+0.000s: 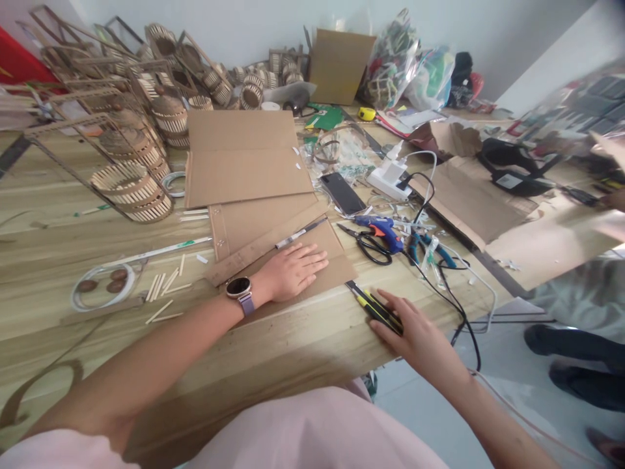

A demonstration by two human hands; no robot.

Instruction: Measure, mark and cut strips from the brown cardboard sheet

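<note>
Right hand (415, 332), diagonal knife (378, 311) toward cardboard (336, 264)

On the bench (303, 345) I see baskets (131, 192) at the left, a cardboard box (342, 68) standing behind, cardboard sheets (249, 159) in the middle, and a phone (343, 193) between them and the power strip (388, 182).

Matt brown cardboard (244, 168) lies near a glossy black phone (342, 193) on smooth, pale wood-grained tabletop (293, 345).
</note>
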